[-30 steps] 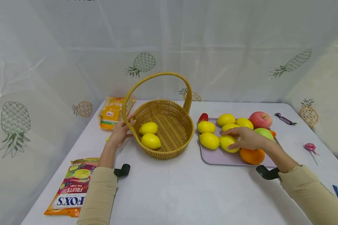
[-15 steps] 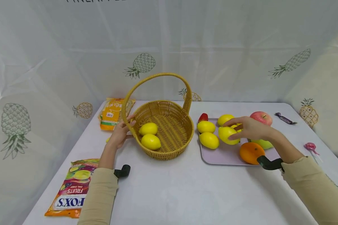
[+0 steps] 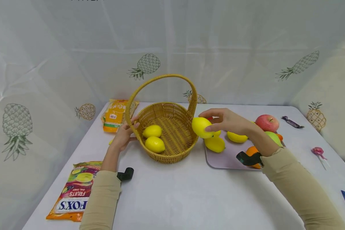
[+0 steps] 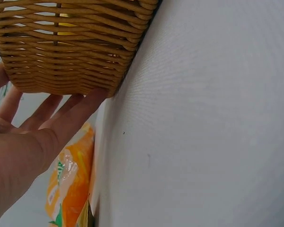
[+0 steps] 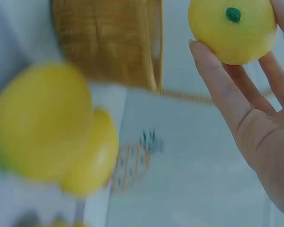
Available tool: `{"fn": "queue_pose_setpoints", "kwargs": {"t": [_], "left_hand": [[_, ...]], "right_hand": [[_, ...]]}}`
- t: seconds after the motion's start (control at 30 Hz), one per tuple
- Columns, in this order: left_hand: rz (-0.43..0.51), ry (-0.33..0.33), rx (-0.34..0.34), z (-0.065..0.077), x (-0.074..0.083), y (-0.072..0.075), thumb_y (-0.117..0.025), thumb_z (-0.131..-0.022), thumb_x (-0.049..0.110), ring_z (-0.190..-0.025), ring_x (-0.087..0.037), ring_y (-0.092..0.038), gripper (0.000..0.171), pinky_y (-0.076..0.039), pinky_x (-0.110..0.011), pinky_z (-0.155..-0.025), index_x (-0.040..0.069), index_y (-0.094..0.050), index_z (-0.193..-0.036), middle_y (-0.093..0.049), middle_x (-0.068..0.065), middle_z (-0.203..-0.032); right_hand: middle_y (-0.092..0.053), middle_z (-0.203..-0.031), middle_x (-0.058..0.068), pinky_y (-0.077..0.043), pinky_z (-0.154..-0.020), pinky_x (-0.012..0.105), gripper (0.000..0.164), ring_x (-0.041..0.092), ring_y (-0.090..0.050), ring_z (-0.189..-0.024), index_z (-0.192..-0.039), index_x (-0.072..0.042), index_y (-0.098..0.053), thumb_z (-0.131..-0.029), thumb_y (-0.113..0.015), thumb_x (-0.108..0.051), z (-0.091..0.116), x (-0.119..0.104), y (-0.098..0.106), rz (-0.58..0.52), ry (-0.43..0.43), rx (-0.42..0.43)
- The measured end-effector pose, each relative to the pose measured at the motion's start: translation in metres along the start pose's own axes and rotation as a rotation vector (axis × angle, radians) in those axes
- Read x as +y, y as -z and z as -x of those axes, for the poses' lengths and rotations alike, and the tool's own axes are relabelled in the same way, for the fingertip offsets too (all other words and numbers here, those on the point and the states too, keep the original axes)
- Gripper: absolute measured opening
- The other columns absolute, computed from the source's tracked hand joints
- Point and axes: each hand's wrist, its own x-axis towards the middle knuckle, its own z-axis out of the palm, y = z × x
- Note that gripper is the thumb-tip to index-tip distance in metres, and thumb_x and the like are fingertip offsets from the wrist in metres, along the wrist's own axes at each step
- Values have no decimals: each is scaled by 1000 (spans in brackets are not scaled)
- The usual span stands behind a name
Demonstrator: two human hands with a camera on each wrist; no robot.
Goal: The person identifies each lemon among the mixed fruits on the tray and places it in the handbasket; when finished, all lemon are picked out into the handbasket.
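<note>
A yellow lemon (image 3: 200,127) is pinched between the thumb and fingers of my right hand (image 3: 228,120), up off the tray beside the right rim of the wicker basket (image 3: 169,158). The right wrist view shows a green stem tip on this lemon (image 5: 227,35). Two lemons, one behind (image 3: 152,131) and one in front (image 3: 154,145), lie in the left part of the basket. My left hand (image 3: 121,136) rests against the basket's left side near the foot of the handle; in the left wrist view its extended fingers touch the woven wall (image 4: 71,61).
A lilac tray (image 3: 230,163) at right bears several lemons (image 3: 215,144), an orange (image 3: 252,150), a red apple (image 3: 267,123) and a green fruit (image 3: 273,137). Candy (image 3: 292,122) and a lollipop (image 3: 318,151) lie farther right. Snack bags (image 3: 113,116) and Fox's candy (image 3: 74,193) lie left.
My right hand has picked a lemon up off the tray and carried it left to the basket's right rim. My left hand has stayed against the basket.
</note>
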Motion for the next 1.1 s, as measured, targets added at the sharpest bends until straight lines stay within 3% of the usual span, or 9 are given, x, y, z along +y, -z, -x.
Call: {"fn": "queue_pose_setpoints", "kwargs": {"t": [0.23, 0.57, 0.73, 1.1], "left_hand": [[2, 2, -8, -3, -2, -3, -51, -102, 24, -128, -35, -38, 51, -49, -52, -91, 16, -37, -151, -25, -11, -154], [-48, -21, -28, -6, -2, -4, -50, -103, 27, -129, -36, -39, 51, -48, -53, -91, 19, -37, -151, -29, -11, -154], [-51, -13, -21, -4, 0, -3, -49, -103, 26, -130, -36, -38, 50, -49, -52, -90, 19, -37, -151, -27, -10, -155], [-40, -11, -7, -1, 0, -1, -46, -104, 23, -133, -35, -33, 48, -50, -50, -90, 17, -37, -151, -24, -11, -156]], "right_hand": [[-55, -133, 2, -45, -98, 41, 48, 25, -54, -118, -133, -12, -57, -89, -72, -20, -41, -8, -41, -89, 65, -133], [-56, -132, 0, -44, -100, 36, 48, 19, -51, -121, -131, -10, -59, -86, -75, -20, -78, -2, -88, -61, 80, -266], [-55, -132, 0, -40, -104, 39, 49, 18, -49, -122, -132, -9, -58, -87, -75, -19, -87, 0, -98, -63, 66, -287], [-59, -127, -4, -42, -102, 35, 48, 18, -51, -120, -129, -12, -60, -85, -76, -23, -108, 1, -118, 7, 52, -292]]}}
